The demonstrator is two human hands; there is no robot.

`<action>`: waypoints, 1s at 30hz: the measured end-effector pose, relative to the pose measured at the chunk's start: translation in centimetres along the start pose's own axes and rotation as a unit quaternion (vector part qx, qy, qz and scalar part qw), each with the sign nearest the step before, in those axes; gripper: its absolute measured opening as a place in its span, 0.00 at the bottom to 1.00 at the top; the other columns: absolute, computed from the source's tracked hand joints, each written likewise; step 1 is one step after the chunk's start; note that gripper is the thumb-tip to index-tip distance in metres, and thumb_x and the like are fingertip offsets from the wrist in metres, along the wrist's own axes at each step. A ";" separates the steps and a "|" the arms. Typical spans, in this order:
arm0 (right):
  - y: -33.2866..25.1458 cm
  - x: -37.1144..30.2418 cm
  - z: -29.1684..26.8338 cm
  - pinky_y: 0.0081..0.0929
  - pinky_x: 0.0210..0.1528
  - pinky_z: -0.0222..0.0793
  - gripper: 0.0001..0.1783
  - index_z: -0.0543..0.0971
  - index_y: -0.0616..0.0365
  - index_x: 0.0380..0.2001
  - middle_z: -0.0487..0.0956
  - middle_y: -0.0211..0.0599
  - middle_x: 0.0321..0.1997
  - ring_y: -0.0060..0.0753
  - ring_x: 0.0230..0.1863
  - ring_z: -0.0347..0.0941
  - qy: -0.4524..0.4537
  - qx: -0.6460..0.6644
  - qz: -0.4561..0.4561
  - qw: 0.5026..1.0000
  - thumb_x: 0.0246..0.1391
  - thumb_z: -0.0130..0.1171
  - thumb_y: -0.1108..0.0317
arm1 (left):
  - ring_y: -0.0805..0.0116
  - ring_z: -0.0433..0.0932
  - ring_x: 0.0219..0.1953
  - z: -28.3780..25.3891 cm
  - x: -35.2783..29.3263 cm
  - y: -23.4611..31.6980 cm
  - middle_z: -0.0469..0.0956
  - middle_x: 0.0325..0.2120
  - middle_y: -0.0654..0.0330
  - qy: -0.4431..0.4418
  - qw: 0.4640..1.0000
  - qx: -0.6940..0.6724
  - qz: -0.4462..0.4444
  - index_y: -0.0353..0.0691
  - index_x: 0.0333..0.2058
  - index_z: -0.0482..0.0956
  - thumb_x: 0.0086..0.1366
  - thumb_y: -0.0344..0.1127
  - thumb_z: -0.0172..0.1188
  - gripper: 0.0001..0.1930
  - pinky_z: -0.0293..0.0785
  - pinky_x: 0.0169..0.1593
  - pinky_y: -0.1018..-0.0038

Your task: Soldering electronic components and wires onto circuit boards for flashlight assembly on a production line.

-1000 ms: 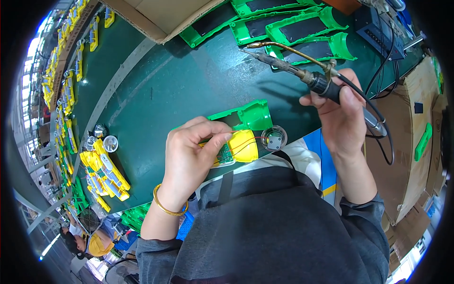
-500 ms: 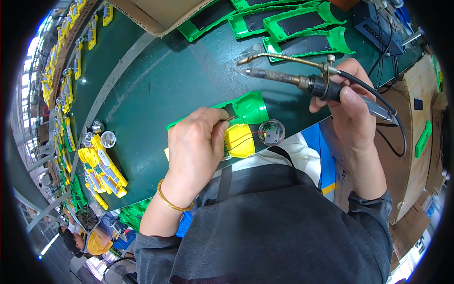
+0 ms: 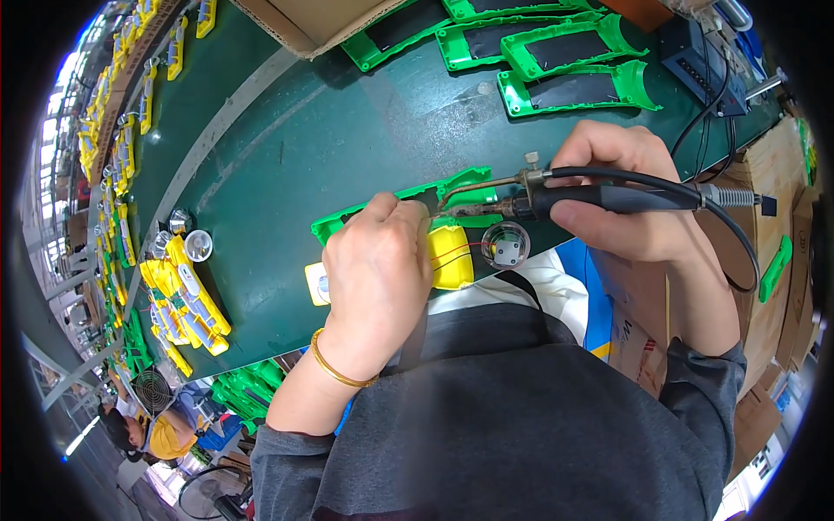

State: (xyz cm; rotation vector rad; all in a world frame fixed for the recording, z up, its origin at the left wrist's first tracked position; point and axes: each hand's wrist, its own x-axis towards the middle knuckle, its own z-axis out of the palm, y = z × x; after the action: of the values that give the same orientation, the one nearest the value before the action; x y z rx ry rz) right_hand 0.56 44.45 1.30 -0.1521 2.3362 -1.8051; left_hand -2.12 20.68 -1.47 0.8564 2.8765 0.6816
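Note:
My right hand point(image 3: 647, 236) grips a soldering iron point(image 3: 591, 198) with a thin brass feed tube point(image 3: 482, 184) clamped along it and a black cable looping back. Its tip points left, close to the fingertips of my left hand point(image 3: 378, 269). Those fingers are pinched together on a thin wire, mostly hidden by the hand. Under and beside it lie a green plastic housing point(image 3: 334, 226) and a yellow housing point(image 3: 452, 260), the yellow one nearer me. Red and black wires run from the yellow housing to a clear round cup point(image 3: 506, 246) with a small plate inside.
Several green housings point(image 3: 573, 91) with dark panels lie at the back right, beside a blue control box point(image 3: 695, 65). A cardboard box point(image 3: 321, 26) stands at the back. Yellow assemblies point(image 3: 187, 300) and a small clear cup point(image 3: 199, 246) sit left. Cardboard point(image 3: 747, 217) stands right.
My right hand has brought the soldering iron down and left, so its tip is now at my left fingertips. My left hand has shifted slightly right, still pinched. The whole view has moved a little.

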 end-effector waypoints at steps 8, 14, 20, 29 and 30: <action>-0.3 1.4 0.5 0.16 0.26 0.59 0.10 0.74 0.60 0.24 0.74 0.25 0.21 0.13 0.24 0.66 -0.029 0.015 0.070 0.997 0.35 0.65 0.72 | 0.53 0.73 0.22 -0.1 0.1 -0.1 0.70 0.20 0.53 -0.004 1.000 -0.002 -0.010 0.37 0.23 0.77 0.48 0.24 0.56 0.02 0.70 0.27 0.61; -0.8 2.2 0.6 0.16 0.24 0.58 0.09 0.74 0.60 0.23 0.73 0.25 0.21 0.13 0.23 0.65 -0.044 0.015 0.115 0.992 0.35 0.64 0.73 | 0.53 0.73 0.22 -0.1 0.3 -0.2 0.70 0.19 0.53 -0.004 1.000 0.002 -0.003 0.37 0.22 0.76 0.46 0.23 0.56 0.03 0.70 0.26 0.61; -1.1 2.5 0.4 0.20 0.26 0.65 0.10 0.76 0.59 0.24 0.75 0.30 0.21 0.19 0.24 0.69 -0.067 -0.021 0.072 0.995 0.40 0.64 0.66 | 0.52 0.73 0.22 -0.4 0.4 -0.1 0.69 0.19 0.53 -0.012 1.000 0.003 -0.005 0.37 0.19 0.73 0.44 0.22 0.55 0.03 0.69 0.26 0.60; -1.3 2.7 0.4 0.16 0.24 0.59 0.10 0.74 0.61 0.23 0.72 0.26 0.19 0.14 0.22 0.65 -0.079 -0.104 0.033 0.991 0.36 0.64 0.70 | 0.52 0.73 0.22 -0.5 0.4 0.1 0.69 0.19 0.52 -0.018 1.000 0.004 -0.001 0.36 0.19 0.72 0.43 0.22 0.56 0.04 0.69 0.26 0.60; -1.5 2.6 0.3 0.19 0.24 0.59 0.10 0.74 0.60 0.22 0.71 0.27 0.18 0.17 0.21 0.65 -0.066 -0.094 0.041 0.993 0.37 0.64 0.67 | 0.52 0.73 0.22 -0.5 0.4 0.0 0.69 0.19 0.52 -0.018 1.000 0.005 -0.001 0.36 0.19 0.72 0.43 0.22 0.56 0.04 0.69 0.26 0.60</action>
State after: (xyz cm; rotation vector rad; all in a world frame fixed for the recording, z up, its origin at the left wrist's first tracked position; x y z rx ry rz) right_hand -2.00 43.24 2.48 -0.1931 2.3778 -1.4896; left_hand -2.53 20.69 -1.01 0.8568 2.8512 0.6463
